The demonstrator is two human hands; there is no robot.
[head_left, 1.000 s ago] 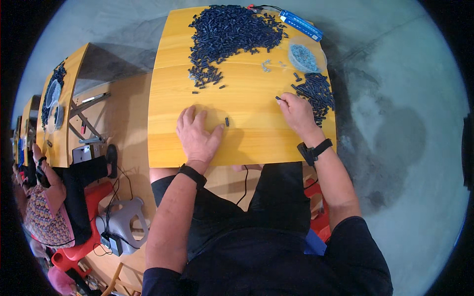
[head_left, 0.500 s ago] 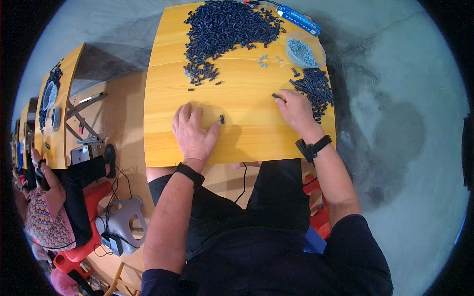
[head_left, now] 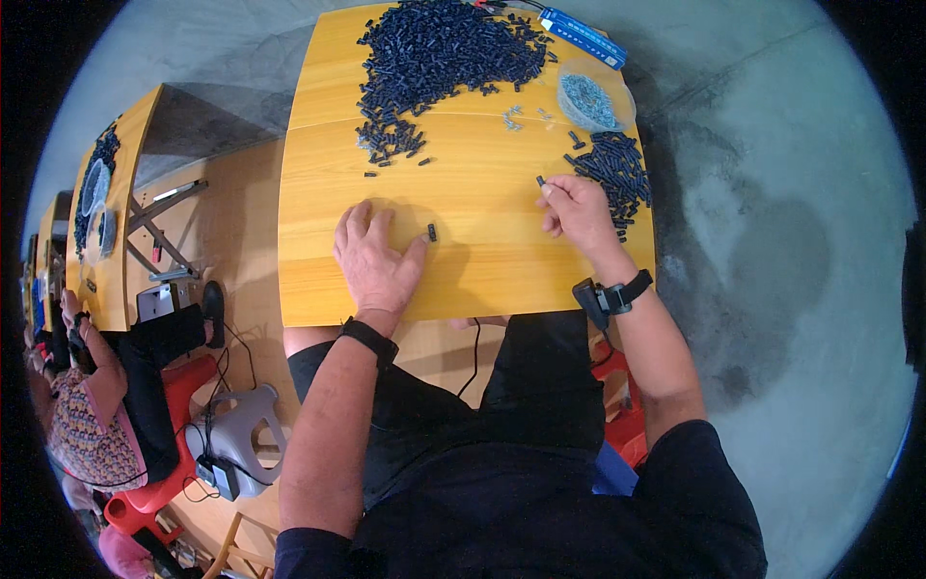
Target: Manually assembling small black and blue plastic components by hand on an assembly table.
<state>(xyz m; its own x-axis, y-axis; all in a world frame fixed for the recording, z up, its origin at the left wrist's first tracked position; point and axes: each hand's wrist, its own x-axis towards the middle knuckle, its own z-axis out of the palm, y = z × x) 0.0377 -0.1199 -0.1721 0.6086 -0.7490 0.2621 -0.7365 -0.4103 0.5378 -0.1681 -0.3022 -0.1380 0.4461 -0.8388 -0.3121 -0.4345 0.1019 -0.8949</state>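
Note:
My left hand point(head_left: 374, 259) lies on the wooden tabletop point(head_left: 463, 289) with its fingers spread. A small black cylindrical piece point(head_left: 432, 233) sits beside the thumb tip; whether they touch I cannot tell. My right hand point(head_left: 585, 214), slightly raised over the right side of the table, pinches another small black cylindrical piece point(head_left: 541, 180) between thumb and fingertips, its end poking out toward the upper left. Just beyond that hand is a pile of similar black pieces point(head_left: 617, 169). A far larger heap of them point(head_left: 449, 48) covers the back of the table.
A clear plastic bowl point(head_left: 625, 96) of small shiny bits stands at the back right, with a few loose silvery bits point(head_left: 512, 118) left of it. Behind it lies a blue box-shaped device point(head_left: 584, 39) with leads. At far left, a person point(head_left: 96, 415) sits by another table.
My right hand has turned slightly, so the piece it pinches now points more upward and the lower fingers show. My left hand and the piece by its thumb stay put.

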